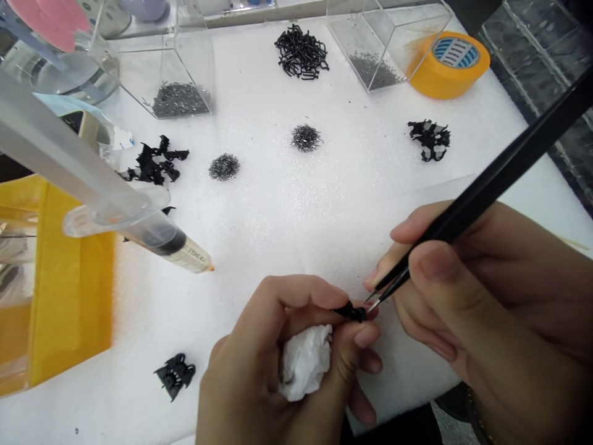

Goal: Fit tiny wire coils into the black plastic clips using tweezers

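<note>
Between the thumb and forefinger of my left hand (278,364) is a small black part (353,311), mostly covered by the fingertips. A crumpled white tissue (306,361) is tucked in the same palm. My right hand (472,290) grips black tweezers (467,191), their metal tips meeting the end of the black part. Whether the tips pinch anything is too small to tell. Left of my hands, a syringe (171,241) with an orange tip points down toward the white foam sheet (333,204).
Black part piles lie at the left (155,162), right (430,139) and lower left (176,375). Small metal piles (225,167) and black bent pieces (302,52) lie farther back. Clear boxes (148,62), orange tape (448,65) and a yellow-walled container (74,290) stand around the edges.
</note>
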Available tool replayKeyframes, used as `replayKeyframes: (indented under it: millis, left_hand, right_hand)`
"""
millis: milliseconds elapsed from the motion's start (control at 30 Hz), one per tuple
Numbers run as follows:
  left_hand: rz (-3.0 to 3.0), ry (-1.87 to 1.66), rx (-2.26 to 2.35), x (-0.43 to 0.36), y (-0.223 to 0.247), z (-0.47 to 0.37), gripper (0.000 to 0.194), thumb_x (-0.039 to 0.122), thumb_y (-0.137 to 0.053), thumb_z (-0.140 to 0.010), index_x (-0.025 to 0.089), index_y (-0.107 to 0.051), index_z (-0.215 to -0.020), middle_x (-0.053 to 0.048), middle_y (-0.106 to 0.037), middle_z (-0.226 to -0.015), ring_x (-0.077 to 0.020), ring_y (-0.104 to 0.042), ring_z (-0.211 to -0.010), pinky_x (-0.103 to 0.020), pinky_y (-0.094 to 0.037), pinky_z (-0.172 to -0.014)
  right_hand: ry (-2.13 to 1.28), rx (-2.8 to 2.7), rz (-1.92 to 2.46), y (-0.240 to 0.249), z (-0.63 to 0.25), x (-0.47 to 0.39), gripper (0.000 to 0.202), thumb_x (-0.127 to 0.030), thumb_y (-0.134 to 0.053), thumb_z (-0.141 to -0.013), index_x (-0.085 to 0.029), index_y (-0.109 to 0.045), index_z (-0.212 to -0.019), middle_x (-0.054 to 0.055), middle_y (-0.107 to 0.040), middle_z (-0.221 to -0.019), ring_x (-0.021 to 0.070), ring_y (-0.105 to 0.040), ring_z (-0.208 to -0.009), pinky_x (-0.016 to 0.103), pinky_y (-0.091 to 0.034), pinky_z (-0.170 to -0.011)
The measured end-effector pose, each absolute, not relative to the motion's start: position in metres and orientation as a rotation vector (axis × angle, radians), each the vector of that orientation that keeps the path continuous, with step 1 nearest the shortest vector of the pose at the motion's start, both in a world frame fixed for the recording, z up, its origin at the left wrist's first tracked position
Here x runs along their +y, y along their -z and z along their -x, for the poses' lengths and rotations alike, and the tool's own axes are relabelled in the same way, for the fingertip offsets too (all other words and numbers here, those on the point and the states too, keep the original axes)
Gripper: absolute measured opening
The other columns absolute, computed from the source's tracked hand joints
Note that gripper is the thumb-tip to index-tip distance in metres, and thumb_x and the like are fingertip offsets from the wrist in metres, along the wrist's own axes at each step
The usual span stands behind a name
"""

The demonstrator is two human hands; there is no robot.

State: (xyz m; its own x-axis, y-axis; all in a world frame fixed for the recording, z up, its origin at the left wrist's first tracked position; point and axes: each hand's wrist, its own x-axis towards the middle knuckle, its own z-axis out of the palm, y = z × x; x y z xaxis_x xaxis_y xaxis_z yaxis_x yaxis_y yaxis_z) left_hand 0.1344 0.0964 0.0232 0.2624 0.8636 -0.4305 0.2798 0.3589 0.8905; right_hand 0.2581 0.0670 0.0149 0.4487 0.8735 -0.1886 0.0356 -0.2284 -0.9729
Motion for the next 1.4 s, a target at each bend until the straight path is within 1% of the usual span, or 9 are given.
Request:
replayKeyframes:
  millis: [200, 333, 567, 700, 833, 967, 1067, 1167, 1400]
  left_hand:
    - [-1.22, -0.548, 1.26, 0.099, -0.023, -0.131, 0.017, 0.02, -0.064, -0.079, 0.031, -0.051, -0.082, 0.012, -0.065, -0.058, -0.0055, -0.056, -0.034, -0.009, -0.045, -0.036]
    - [-1.263, -0.534, 1.234, 0.098, -0.022, -0.129, 0.02, 0.018, -0.065, -0.078, 0.032, -0.052, -0.084, 0.012, -0.066, -0.06, -0.0069, -0.058, -0.035, -0.011, -0.047, -0.037]
    - [-1.277, -0.561, 1.243, 0.097, -0.02, -0.13, 0.019, 0.018, -0.063, -0.079, 0.032, -0.051, -0.083, 0.012, -0.065, -0.057, -0.0065, -0.056, -0.033, -0.01, -0.045, -0.034]
    - [-1.309, -0.558, 1.245, 0.096, -0.02, -0.129, 0.022, 0.016, -0.064, -0.077, 0.032, -0.052, -0.085, 0.013, -0.065, -0.059, -0.0069, -0.057, -0.035, -0.012, -0.046, -0.035]
    - [-1.324, -0.566, 1.246, 0.095, -0.02, -0.13, 0.022, 0.016, -0.063, -0.077, 0.031, -0.051, -0.086, 0.012, -0.065, -0.059, -0.007, -0.057, -0.035, -0.012, -0.046, -0.035]
    - [-1.284, -0.558, 1.255, 0.097, -0.021, -0.131, 0.019, 0.017, -0.063, -0.078, 0.031, -0.052, -0.084, 0.012, -0.065, -0.059, -0.0063, -0.055, -0.034, -0.011, -0.045, -0.034]
    - [-1.244, -0.53, 1.255, 0.099, -0.022, -0.13, 0.018, 0.019, -0.065, -0.078, 0.031, -0.053, -0.082, 0.012, -0.066, -0.06, -0.0062, -0.056, -0.035, -0.01, -0.046, -0.035]
    - [-1.192, -0.54, 1.238, 0.1, -0.022, -0.13, 0.018, 0.019, -0.066, -0.077, 0.031, -0.054, -0.082, 0.012, -0.067, -0.06, -0.0052, -0.055, -0.035, -0.009, -0.045, -0.036]
    - [-1.045, -0.633, 1.255, 0.098, -0.022, -0.136, 0.015, 0.017, -0.065, -0.077, 0.027, -0.055, -0.078, 0.009, -0.065, -0.055, -0.0062, -0.056, -0.036, -0.008, -0.044, -0.033]
  right_hand:
    - [-0.898, -0.763, 1.59, -0.018, -0.25, 0.068, 0.011, -0.031, -0.052, -0.087, -0.023, -0.058, -0.09, -0.006, -0.037, -0.045, 0.0037, -0.041, -0.035, 0.01, -0.036, -0.034]
    - [-0.8, -0.784, 1.564, -0.012, -0.248, 0.07, 0.009, -0.027, -0.053, -0.086, -0.021, -0.06, -0.087, -0.007, -0.034, -0.043, 0.0023, -0.036, -0.032, 0.008, -0.031, -0.03]
    - [-0.828, -0.797, 1.493, -0.012, -0.25, 0.073, 0.01, -0.024, -0.049, -0.088, -0.019, -0.058, -0.088, -0.007, -0.04, -0.046, 0.0014, -0.037, -0.031, 0.007, -0.032, -0.03]
    - [-0.839, -0.819, 1.539, -0.012, -0.25, 0.07, 0.011, -0.027, -0.049, -0.088, -0.02, -0.058, -0.09, -0.006, -0.037, -0.046, 0.0022, -0.039, -0.034, 0.008, -0.037, -0.034]
    - [-0.806, -0.837, 1.539, -0.018, -0.246, 0.071, 0.011, -0.026, -0.049, -0.088, -0.021, -0.059, -0.091, -0.007, -0.035, -0.046, 0.0022, -0.038, -0.034, 0.009, -0.035, -0.032]
    - [-0.904, -0.651, 1.679, -0.025, -0.244, 0.071, 0.008, -0.026, -0.051, -0.089, -0.022, -0.057, -0.088, -0.006, -0.039, -0.048, 0.0011, -0.045, -0.039, 0.007, -0.04, -0.04]
    - [-0.826, -0.811, 1.661, -0.019, -0.249, 0.069, 0.008, -0.029, -0.053, -0.087, -0.024, -0.06, -0.088, -0.005, -0.041, -0.048, 0.0021, -0.039, -0.038, 0.008, -0.035, -0.034]
    - [-0.825, -0.905, 1.635, -0.012, -0.255, 0.068, 0.009, -0.031, -0.054, -0.087, -0.027, -0.06, -0.092, -0.005, -0.037, -0.045, 0.0038, -0.036, -0.035, 0.011, -0.029, -0.029]
    - [-0.937, -0.82, 1.633, -0.012, -0.256, 0.072, 0.03, -0.049, -0.058, -0.079, -0.023, -0.059, -0.095, 0.001, -0.053, -0.058, 0.0152, -0.058, -0.058, 0.023, -0.047, -0.045]
